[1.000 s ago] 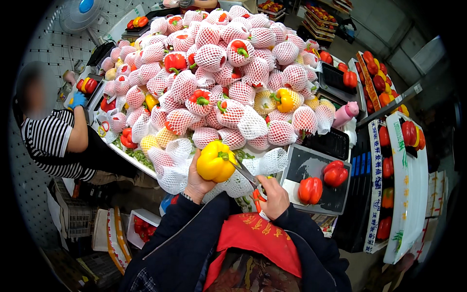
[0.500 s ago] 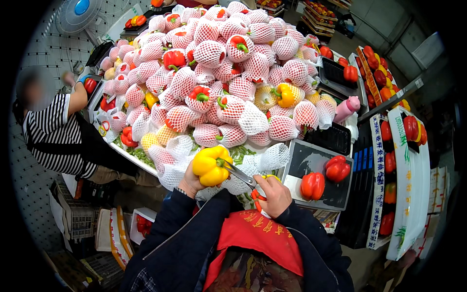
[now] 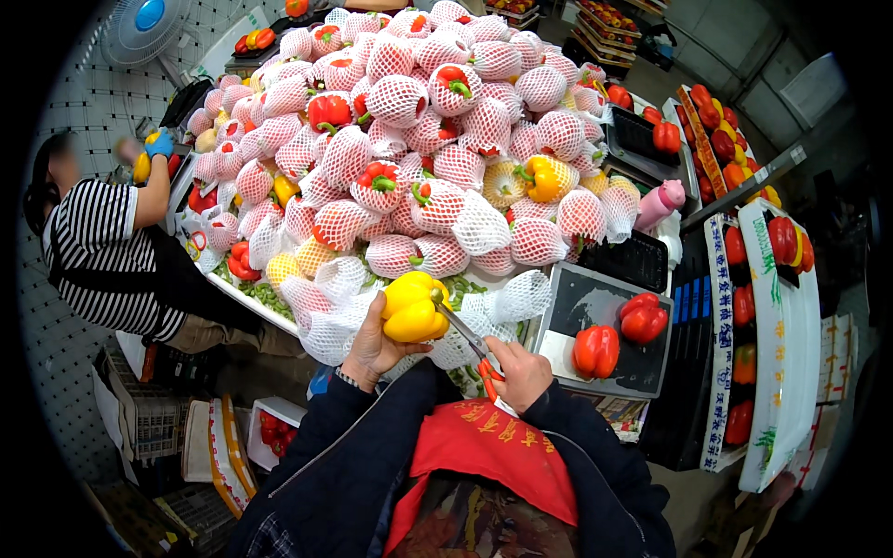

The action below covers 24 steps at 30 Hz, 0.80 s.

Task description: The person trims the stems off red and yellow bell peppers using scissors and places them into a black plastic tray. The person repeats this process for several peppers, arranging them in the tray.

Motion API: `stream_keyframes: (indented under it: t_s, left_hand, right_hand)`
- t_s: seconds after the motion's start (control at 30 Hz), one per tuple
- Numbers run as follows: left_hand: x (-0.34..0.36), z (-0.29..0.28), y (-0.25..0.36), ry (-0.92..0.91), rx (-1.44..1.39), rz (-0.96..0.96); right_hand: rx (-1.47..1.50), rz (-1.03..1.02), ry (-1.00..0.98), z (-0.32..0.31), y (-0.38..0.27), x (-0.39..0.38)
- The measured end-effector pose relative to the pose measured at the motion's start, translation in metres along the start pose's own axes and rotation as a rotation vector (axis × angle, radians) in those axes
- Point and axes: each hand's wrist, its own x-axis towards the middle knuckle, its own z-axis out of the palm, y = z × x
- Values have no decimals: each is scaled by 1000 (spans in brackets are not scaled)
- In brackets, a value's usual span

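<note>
My left hand (image 3: 369,352) is wrapped round a yellow bell pepper (image 3: 409,312) from its left side, with the green stem turned to the right. In my right hand (image 3: 521,374) is a pair of scissors (image 3: 473,340) with orange handles. Its metal blades reach up and left to the stem end of the pepper, and the tips meet the stem. Under both hands lie empty white foam nets (image 3: 519,298) and green stem scraps (image 3: 377,282) on the table's near side.
A big heap of bell peppers in foam nets (image 3: 400,102) covers the table. At right, two red peppers (image 3: 595,352) sit on a dark scale (image 3: 577,288), near black trays (image 3: 633,263) and a pink bottle (image 3: 660,205). A person (image 3: 116,232) in a striped shirt stands at left.
My left hand and the yellow pepper have shifted slightly right and turned, showing more of my fingers. The scissors remain at the stem. The other person's gloved hand has risen with a yellow pepper.
</note>
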Motion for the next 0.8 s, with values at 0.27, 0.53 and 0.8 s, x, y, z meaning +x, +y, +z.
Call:
stream_keyframes:
  t_s: [0.27,0.53,0.8]
  left_hand:
    - [-3,-26,-1,-196,-154,177]
    - [-4,-5,10,-419,-85,197]
    - [0,15,1,-326,-84,108]
  right_hand:
    - [298,288,-65,52,21,7]
    - [241,179,-143,91,37,18]
    - [739,185,203,19,-3,38]
